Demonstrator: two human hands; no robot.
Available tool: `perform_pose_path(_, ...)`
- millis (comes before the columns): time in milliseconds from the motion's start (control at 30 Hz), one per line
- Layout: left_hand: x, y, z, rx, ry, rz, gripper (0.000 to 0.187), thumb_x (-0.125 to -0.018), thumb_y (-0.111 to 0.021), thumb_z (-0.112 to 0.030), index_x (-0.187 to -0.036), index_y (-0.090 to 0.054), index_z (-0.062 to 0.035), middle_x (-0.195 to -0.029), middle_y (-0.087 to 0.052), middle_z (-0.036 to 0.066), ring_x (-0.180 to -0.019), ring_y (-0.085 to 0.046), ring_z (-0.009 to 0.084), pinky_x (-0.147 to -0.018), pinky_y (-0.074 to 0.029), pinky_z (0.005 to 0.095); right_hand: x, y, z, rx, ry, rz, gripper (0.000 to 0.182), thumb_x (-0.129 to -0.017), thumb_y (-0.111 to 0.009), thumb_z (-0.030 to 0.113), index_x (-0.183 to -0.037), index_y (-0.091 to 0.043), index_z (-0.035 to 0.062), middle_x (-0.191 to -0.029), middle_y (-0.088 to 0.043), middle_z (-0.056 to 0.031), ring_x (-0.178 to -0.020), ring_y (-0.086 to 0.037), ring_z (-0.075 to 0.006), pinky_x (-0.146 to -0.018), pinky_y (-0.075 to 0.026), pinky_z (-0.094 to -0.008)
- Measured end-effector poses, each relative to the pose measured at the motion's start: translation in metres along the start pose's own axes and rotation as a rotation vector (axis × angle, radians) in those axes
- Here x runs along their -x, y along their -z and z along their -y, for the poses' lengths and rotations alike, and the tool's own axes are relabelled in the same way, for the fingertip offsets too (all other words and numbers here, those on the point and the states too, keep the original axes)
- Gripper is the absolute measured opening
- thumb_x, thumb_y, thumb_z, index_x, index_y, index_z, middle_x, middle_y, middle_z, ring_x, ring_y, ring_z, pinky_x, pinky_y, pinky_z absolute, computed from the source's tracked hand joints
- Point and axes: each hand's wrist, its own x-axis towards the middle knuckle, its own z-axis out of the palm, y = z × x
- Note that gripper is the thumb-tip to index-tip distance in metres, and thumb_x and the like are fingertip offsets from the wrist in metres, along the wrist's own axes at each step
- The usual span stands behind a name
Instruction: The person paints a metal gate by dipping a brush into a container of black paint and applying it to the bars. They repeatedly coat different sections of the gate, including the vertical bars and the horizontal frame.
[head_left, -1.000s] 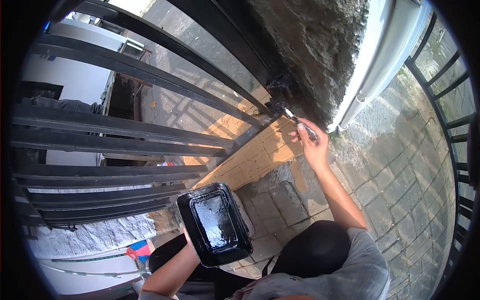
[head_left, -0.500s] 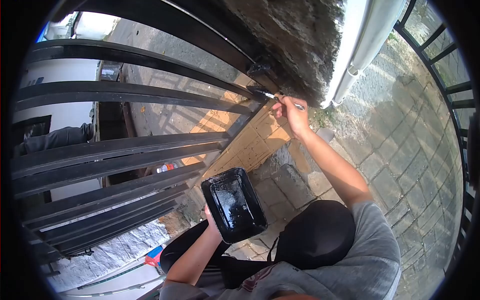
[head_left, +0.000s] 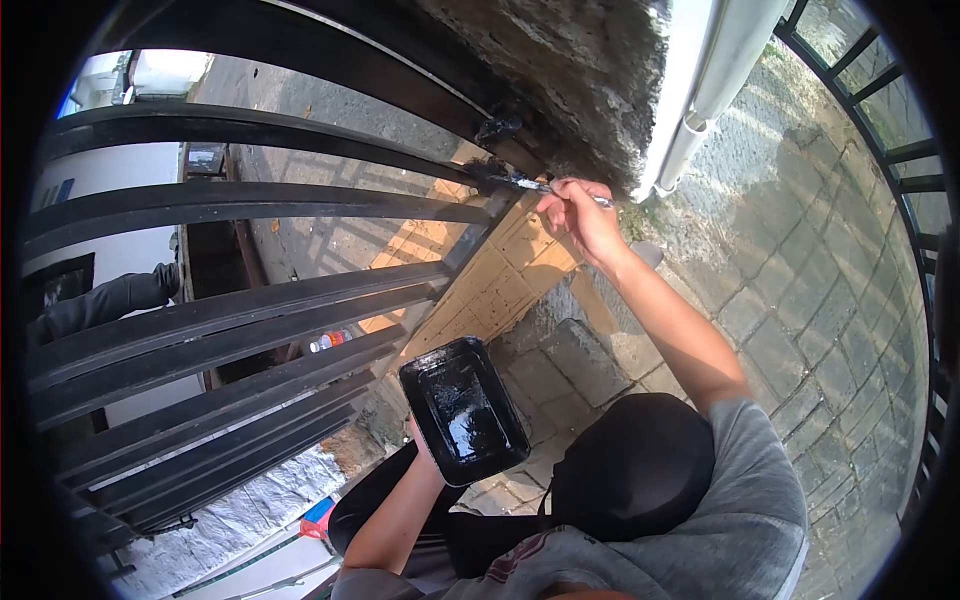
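My right hand (head_left: 588, 220) is closed round the handle of a paintbrush (head_left: 532, 185). The brush's dark bristles meet the black metal fence (head_left: 440, 272) near its lower rail, beside the rough wall. Lower down, my left hand (head_left: 425, 452) holds a black rectangular tray (head_left: 466, 412) from its left side and below. Glossy black paint lies in the tray. Most of my left fingers are hidden under it.
A rough stone wall (head_left: 590, 90) and white pipes (head_left: 715, 100) stand at the top. A plastic bottle (head_left: 331, 341) lies beyond the bars. Another person's dark sleeve (head_left: 110, 300) shows at the left. Grey paving (head_left: 800, 340) and another fence (head_left: 890, 155) are at the right.
The brush tip has moved slightly left along the fence, with my right hand turned a little. The tray stays nearly in place, and the view has shifted slightly.
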Motion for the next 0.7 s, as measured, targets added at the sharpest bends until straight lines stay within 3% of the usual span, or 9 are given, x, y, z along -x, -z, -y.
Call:
perform_pose_path(100,0.003,-0.006,0.001,0.043,0.032,0.025,0.081,-0.093,-0.057,-0.065,-0.153,-0.048,-0.0100,-0.144,-0.058,0.021,-0.122,-0.064,0.0453,-0.104,-0.046,0.0745,-0.005,0.000,0.000,-0.227,-0.127,0.034,0.022,-0.101,-0.062,0.013,-0.088,-0.068,-0.0037,-0.079,-0.072,-0.0166,-0.058,-0.061,-0.0147,-0.055,-0.052,-0.0309)
perform_pose_path(133,0.003,-0.007,0.001,0.056,0.041,0.035,0.081,-0.094,-0.058,-0.064,-0.153,-0.047,-0.0102,-0.144,-0.058,0.020,-0.122,-0.064,0.0452,-0.104,-0.046,0.0747,-0.009,0.004,-0.005,-0.079,-0.111,-0.044,0.022,-0.100,-0.062,0.013,-0.088,-0.068,-0.0039,-0.079,-0.072,-0.0170,-0.058,-0.062,-0.0150,-0.055,-0.052,-0.0308)
perform_pose_path(233,0.005,-0.005,0.002,0.010,0.064,0.098,0.077,-0.094,-0.057,-0.063,-0.151,-0.051,-0.0119,-0.141,-0.062,0.017,-0.123,-0.066,0.0371,-0.105,-0.052,0.0615,-0.012,0.004,-0.009,0.264,-0.074,-0.201,0.021,-0.100,-0.063,0.013,-0.088,-0.067,-0.0041,-0.081,-0.072,-0.0182,-0.059,-0.062,-0.0157,-0.055,-0.052,-0.0308)
perform_pose_path(300,0.003,-0.003,0.001,0.022,0.061,0.106,0.079,-0.092,-0.059,-0.064,-0.151,-0.050,-0.0117,-0.142,-0.060,0.018,-0.122,-0.066,0.0384,-0.104,-0.051,0.0635,-0.009,-0.004,-0.006,0.362,-0.073,-0.199,0.020,-0.100,-0.062,0.012,-0.088,-0.067,-0.0040,-0.082,-0.072,-0.0189,-0.059,-0.063,-0.0161,-0.055,-0.053,-0.0310)
perform_pose_path(400,-0.001,-0.001,-0.003,0.020,0.041,0.134,0.082,-0.090,-0.062,-0.065,-0.152,-0.049,-0.0115,-0.142,-0.059,0.019,-0.122,-0.066,0.0405,-0.104,-0.050,0.0664,0.001,-0.014,0.008,-0.170,-0.027,0.082,0.020,-0.100,-0.061,0.010,-0.090,-0.067,-0.0058,-0.080,-0.071,-0.0178,-0.056,-0.061,-0.0174,-0.055,-0.053,-0.0308)
perform_pose_path(433,-0.001,0.000,-0.005,0.019,0.036,0.126,0.083,-0.090,-0.062,-0.065,-0.152,-0.049,-0.0114,-0.142,-0.059,0.020,-0.121,-0.066,0.0411,-0.104,-0.050,0.0672,0.006,-0.022,0.010,-0.234,-0.043,0.090,0.019,-0.099,-0.062,0.009,-0.089,-0.067,-0.0058,-0.078,-0.071,-0.0172,-0.055,-0.060,-0.0173,-0.055,-0.053,-0.0315)
perform_pose_path(567,-0.002,0.004,-0.009,0.018,0.015,0.084,0.084,-0.089,-0.063,-0.065,-0.152,-0.048,-0.0112,-0.140,-0.059,0.020,-0.121,-0.065,0.0424,-0.103,-0.049,0.0689,0.000,-0.012,-0.013,0.043,0.038,-0.044,0.020,-0.100,-0.061,0.011,-0.092,-0.066,-0.0066,-0.076,-0.070,-0.0155,-0.057,-0.061,-0.0159,-0.052,-0.052,-0.0316)
perform_pose_path(700,-0.005,-0.001,-0.009,0.001,0.021,0.090,0.086,-0.088,-0.063,-0.066,-0.152,-0.049,-0.0103,-0.140,-0.059,0.020,-0.121,-0.065,0.0419,-0.103,-0.050,0.0678,-0.007,-0.022,-0.009,0.347,-0.081,-0.346,0.025,-0.098,-0.069,0.016,-0.085,-0.070,-0.0051,-0.072,-0.070,-0.0106,-0.058,-0.064,-0.0131,-0.048,-0.051,-0.0278)
